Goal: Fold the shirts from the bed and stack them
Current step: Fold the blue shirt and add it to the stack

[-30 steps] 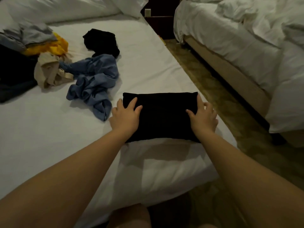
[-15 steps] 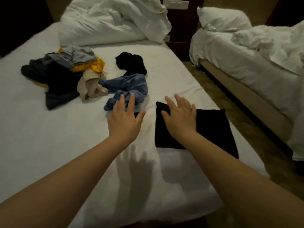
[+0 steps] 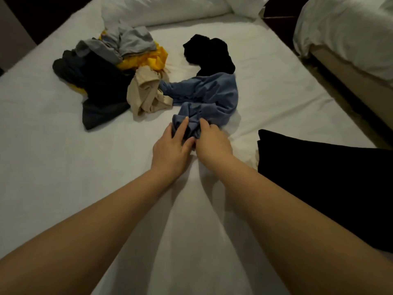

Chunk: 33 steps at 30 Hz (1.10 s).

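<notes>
A crumpled blue shirt (image 3: 209, 96) lies in the middle of the white bed (image 3: 53, 162). My left hand (image 3: 171, 149) and my right hand (image 3: 211, 143) both grip its near bunched end, side by side. A folded black shirt (image 3: 323, 177) lies flat at the right edge of the bed, apart from my hands. Behind the blue shirt sit a crumpled black garment (image 3: 209, 53), a beige one (image 3: 146, 92), and a heap of grey (image 3: 125, 42), yellow (image 3: 148, 59) and dark clothes (image 3: 95, 81).
White pillows (image 3: 161, 7) lie at the head of the bed. A second bed with white bedding (image 3: 348, 28) stands to the right across a narrow floor gap (image 3: 344, 101).
Both hands left the folded black shirt, moved left and forward, and took hold of the blue shirt's near end. The view shifted left, so the black shirt now sits at the right.
</notes>
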### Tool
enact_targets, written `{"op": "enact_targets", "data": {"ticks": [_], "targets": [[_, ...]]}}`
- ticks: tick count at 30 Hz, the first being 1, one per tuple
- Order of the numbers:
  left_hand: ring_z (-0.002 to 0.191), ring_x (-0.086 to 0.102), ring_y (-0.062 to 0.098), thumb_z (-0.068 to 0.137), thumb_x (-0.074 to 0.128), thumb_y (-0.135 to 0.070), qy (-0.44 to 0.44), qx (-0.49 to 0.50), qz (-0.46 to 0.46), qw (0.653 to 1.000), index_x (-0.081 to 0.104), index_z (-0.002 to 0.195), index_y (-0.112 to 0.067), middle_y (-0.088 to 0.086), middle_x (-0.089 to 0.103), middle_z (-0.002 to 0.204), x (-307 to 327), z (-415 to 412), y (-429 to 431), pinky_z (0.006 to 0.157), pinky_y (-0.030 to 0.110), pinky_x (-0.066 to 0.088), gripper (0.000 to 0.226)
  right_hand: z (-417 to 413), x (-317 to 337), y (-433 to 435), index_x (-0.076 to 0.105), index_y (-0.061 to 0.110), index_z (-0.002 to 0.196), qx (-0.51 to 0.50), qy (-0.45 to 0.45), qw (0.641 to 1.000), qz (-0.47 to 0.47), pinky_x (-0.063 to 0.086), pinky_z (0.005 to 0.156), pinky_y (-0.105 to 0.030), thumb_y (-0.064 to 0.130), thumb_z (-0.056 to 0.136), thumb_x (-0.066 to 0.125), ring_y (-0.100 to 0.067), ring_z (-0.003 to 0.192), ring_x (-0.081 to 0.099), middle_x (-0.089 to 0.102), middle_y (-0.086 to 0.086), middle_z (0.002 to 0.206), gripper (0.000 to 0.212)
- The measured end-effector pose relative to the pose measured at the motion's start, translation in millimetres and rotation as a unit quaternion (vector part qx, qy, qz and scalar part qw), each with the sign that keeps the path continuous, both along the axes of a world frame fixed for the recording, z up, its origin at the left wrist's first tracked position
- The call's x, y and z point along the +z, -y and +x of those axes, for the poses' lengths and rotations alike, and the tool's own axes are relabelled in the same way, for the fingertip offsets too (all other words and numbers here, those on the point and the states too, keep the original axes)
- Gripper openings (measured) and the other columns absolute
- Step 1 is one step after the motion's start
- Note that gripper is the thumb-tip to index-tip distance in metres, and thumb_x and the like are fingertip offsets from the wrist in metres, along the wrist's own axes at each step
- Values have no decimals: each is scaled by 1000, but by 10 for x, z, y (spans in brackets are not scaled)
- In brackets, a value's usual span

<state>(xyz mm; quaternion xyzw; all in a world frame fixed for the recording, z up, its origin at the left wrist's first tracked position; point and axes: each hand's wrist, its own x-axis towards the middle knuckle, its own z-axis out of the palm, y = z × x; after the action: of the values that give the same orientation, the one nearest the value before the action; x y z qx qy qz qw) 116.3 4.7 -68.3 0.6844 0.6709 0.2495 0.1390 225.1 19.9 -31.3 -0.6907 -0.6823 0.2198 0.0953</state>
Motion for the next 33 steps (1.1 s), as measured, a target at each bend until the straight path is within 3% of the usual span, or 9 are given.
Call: {"op": "enact_targets", "data": {"ticks": [4,7,10,13,16,19,24,29,33], "targets": [[127,40,19,99,41,-28,98,-5,60,993,38,142,-20,6,44,141,121,-58,20,92,14,27,43,25,226,37,45,12,130,2,-4,1000,2,42,83,-37,12,92,54,-33,111,51,51,-14,127,39],[114,50,17,98,44,-28,129,12,77,989,50,132,-15,4,56,128,292,-148,158,84,12,30,36,87,412,360,52,11,118,-4,-89,996,26,39,76,-32,22,97,46,-29,104,54,58,-12,118,24],[87,54,8,96,50,-23,169,24,98,980,63,106,-19,0,66,100,493,-254,454,65,11,36,17,109,539,874,51,15,111,-10,-172,985,34,38,70,-29,33,93,53,-22,93,54,58,-5,110,25],[73,54,6,91,57,-19,208,62,116,969,63,83,-22,-9,63,79,709,-386,837,62,6,37,11,148,599,1308,48,21,115,-18,-222,974,42,39,69,-25,37,86,63,-16,89,52,52,-3,113,36],[78,57,6,89,60,-16,218,100,114,964,66,88,-18,-8,64,82,925,-597,1255,64,5,39,6,224,668,1679,49,24,117,-44,-193,977,73,38,69,-23,34,85,65,-15,86,48,45,-4,117,38],[86,59,12,86,60,-8,220,138,103,960,67,96,-14,-4,65,91,1027,-828,1781,76,22,44,14,204,685,2116,51,23,115,-68,-213,971,89,38,74,-21,32,85,67,-11,88,45,41,-2,117,35],[89,58,14,82,59,0,234,196,50,951,67,100,-13,-2,65,94,806,-1004,2819,79,24,41,23,48,446,2867,50,27,115,-82,-215,971,71,43,84,-22,36,80,71,-12,97,44,31,4,113,42],[87,58,14,83,58,0,213,218,44,951,67,100,-10,-2,63,91,624,-1114,3525,77,23,40,22,126,220,3427,58,21,103,-110,-187,970,112,47,92,-33,24,81,71,-20,103,49,41,-2,113,26],[77,56,14,84,62,-5,181,226,50,956,67,85,-12,0,64,81,558,-1214,3924,65,22,37,9,316,148,3748,64,15,79,-78,-102,983,131,45,78,-32,23,84,68,-24,90,55,54,-4,95,10]]}}
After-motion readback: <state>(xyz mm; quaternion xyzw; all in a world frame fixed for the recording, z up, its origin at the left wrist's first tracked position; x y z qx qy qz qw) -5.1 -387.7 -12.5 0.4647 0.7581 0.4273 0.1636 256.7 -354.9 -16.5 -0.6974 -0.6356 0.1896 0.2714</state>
